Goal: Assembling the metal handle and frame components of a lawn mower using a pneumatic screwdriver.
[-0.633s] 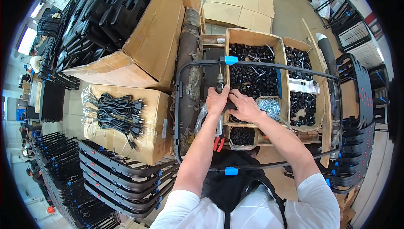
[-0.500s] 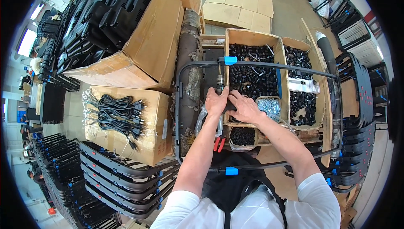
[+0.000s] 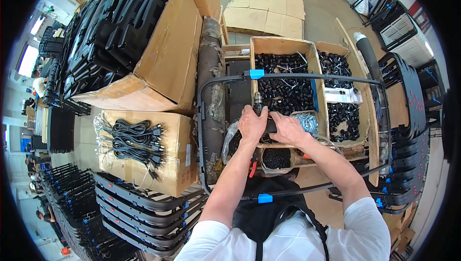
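Observation:
A drill [image 3: 258, 99] with a metal chuck points away from me, over the near-left corner of a parts box. My left hand [image 3: 252, 124] is closed on its dark body just behind the chuck. From the right side, my right hand [image 3: 287, 129] wraps the rear of the same tool; part of the grip is hidden under the fingers. Around both hands lies a large black rectangular frame [image 3: 202, 138] with blue pieces on its far and near bars. Red-handled pliers [image 3: 253, 166] rest below my left wrist.
Wooden-walled boxes [image 3: 321, 69] hold black caps; a tray of silver screws [image 3: 307, 123] and a box of black screws [image 3: 276, 158] sit nearer. Left are coiled black power cords [image 3: 137, 141] on a carton [image 3: 180, 165], stacked frames [image 3: 139, 203] and a carton of black panels [image 3: 168, 64].
The drill and both hands have moved slightly right relative to the parts box, and the chuck now lies over its caps. The view has shifted a little. Both hands keep their hold.

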Tool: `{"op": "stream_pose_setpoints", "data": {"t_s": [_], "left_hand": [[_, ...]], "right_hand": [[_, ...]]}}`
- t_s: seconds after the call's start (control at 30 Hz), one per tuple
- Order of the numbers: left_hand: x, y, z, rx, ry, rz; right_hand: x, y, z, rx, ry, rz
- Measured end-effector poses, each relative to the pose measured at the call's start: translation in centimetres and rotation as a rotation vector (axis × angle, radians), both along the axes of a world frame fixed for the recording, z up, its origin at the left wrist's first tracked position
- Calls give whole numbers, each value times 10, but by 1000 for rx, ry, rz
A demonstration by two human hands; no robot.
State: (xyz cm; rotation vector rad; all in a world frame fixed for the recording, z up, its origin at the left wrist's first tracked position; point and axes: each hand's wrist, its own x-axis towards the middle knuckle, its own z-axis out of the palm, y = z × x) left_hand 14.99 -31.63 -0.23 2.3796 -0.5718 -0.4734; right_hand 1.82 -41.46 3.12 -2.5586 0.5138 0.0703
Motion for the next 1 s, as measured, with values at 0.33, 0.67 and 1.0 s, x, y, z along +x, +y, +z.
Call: {"op": "stream_pose_setpoints", "data": {"t_s": [0.33,0.67,1.0], "left_hand": [[8,-12,0,48,-80,-57],[18,-26,10,184,-48,-114],[24,-36,16,219,-6,-99]], "right_hand": [[1,-13,-9,28,27,20],[1,-24,-34,55,-44,10],[6,-32,-36,40,-74,16]]}}
